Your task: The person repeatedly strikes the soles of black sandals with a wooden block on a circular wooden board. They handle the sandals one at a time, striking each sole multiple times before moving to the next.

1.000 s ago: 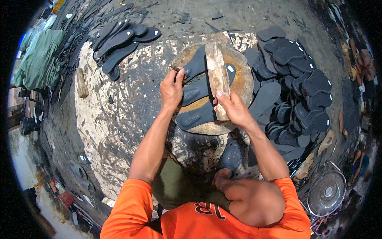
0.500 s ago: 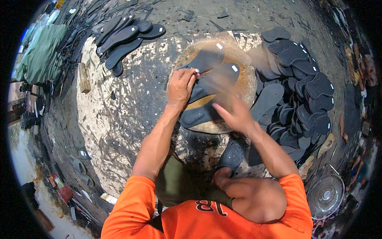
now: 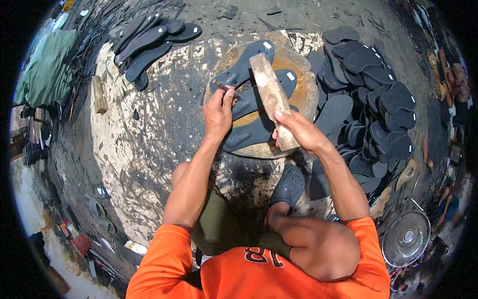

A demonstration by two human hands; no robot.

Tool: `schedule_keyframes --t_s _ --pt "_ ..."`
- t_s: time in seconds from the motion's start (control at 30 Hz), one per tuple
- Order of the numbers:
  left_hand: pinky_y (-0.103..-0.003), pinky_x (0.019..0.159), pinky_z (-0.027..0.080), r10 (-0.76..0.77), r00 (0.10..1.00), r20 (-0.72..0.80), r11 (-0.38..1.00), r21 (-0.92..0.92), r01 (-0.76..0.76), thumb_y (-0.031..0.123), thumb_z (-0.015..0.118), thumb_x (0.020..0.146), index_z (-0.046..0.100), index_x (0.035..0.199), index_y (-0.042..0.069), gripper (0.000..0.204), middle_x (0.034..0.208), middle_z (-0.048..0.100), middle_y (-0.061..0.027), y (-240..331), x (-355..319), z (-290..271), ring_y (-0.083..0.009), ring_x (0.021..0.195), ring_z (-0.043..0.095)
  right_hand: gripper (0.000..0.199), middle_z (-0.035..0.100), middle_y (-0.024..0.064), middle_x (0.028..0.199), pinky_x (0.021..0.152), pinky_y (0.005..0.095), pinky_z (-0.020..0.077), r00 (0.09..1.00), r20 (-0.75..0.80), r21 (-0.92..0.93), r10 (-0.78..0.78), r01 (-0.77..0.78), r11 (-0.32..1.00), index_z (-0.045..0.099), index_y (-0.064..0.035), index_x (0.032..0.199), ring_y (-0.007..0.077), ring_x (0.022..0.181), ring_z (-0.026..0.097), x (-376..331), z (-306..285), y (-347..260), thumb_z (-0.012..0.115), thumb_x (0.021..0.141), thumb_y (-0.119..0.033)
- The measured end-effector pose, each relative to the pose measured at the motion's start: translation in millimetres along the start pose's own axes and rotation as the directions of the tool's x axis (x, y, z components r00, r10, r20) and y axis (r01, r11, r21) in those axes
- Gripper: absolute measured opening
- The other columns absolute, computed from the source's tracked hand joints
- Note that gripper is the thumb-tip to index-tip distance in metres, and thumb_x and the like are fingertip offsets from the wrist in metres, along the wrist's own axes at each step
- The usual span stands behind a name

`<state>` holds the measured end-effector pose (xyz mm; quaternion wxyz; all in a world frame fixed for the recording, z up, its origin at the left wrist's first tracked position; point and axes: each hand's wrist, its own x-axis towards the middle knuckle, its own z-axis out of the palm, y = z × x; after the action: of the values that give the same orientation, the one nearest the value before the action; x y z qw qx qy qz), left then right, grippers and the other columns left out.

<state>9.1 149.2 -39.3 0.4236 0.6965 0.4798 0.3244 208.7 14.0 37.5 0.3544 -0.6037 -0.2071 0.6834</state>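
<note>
Three dark grey shoe soles lie side by side on a round wooden block: the far sole, the middle sole and the near sole. My left hand is closed over the left end of the soles, pinching a short, thin metal rod like a punch above the far sole's end. My right hand is wrapped round the lower end of a worn wooden club. The club slants over the middle sole and hides part of it. White stickers mark the right ends of the far and middle soles.
The round block stands on a scuffed pale board. A large heap of black soles lies to its right, a smaller pile at far left. A wood piece rests on the board. A round metal lid is at lower right.
The wooden club, blurred by motion before, now shows clearly over the soles, tilted to the upper left. My left hand has shifted slightly left, and the rod it pinches now leans over.
</note>
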Motion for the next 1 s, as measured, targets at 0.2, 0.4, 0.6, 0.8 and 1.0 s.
schedule_keyframes --t_s 0.2,0.4,0.6,0.8,1.0 --pt "-0.036 0.073 0.053 -0.004 1.0 0.024 0.993 0.115 0.002 0.026 0.061 0.104 0.071 0.109 0.005 0.023 0.09 0.074 -0.0137 4 6 -3 -0.0255 0.082 0.073 0.045 0.068 0.0067 0.086 0.064 0.0289 0.0546 0.979 -0.013 0.051 -0.205 0.205 0.977 0.06 -0.003 0.114 0.0137 0.07 0.066 -68 10 -74 0.054 0.105 -0.047" --pt "-0.041 0.078 0.053 0.208 0.978 0.007 0.971 0.123 -0.207 0.024 0.064 0.101 0.072 0.107 0.006 0.02 0.096 0.072 -0.0164 2 3 1 -0.0342 0.089 0.07 0.087 0.065 0.0121 0.092 0.069 0.0308 0.0552 0.643 -0.208 -0.047 -0.737 0.746 0.665 0.044 0.0079 0.141 0.0204 0.084 0.067 -149 39 -157 0.052 0.097 -0.066" --pt "-0.044 0.082 0.053 0.429 0.901 0.058 0.882 0.19 -0.432 0.013 0.071 0.093 0.071 0.106 0.001 0.018 0.1 0.07 -0.0169 -5 -6 9 -0.0358 0.093 0.065 0.052 0.067 0.0158 0.096 0.088 0.0482 0.0521 0.976 -0.13 -0.768 -0.176 0.013 0.64 0.058 -0.0005 0.113 0.0244 0.095 0.064 -18 17 25 0.059 0.101 -0.051" --pt "-0.037 0.072 0.058 -0.109 0.994 0.016 0.987 -0.116 0.11 0.02 0.066 0.101 0.068 0.103 0.0 0.02 0.094 0.068 -0.0085 9 -1 6 -0.0192 0.085 0.069 0.045 0.066 0.0061 0.085 0.064 0.0292 0.0559 0.995 0.045 -0.091 -0.085 0.089 0.992 0.057 -0.0025 0.122 0.0144 0.071 0.065 -15 -10 69 0.056 0.105 -0.044" --pt "-0.03 0.077 0.056 -0.098 0.989 0.108 0.993 -0.055 0.105 0.031 0.062 0.104 0.071 0.111 0.002 0.031 0.095 0.074 -0.008 4 -30 -5 -0.014 0.088 0.073 0.058 0.064 0.0048 0.102 0.073 0.0298 0.0533 1.0 -0.017 0.053 -0.024 0.025 0.998 0.053 0.0036 0.134 0.0117 0.081 0.061 -25 10 73 0.058 0.104 -0.046"
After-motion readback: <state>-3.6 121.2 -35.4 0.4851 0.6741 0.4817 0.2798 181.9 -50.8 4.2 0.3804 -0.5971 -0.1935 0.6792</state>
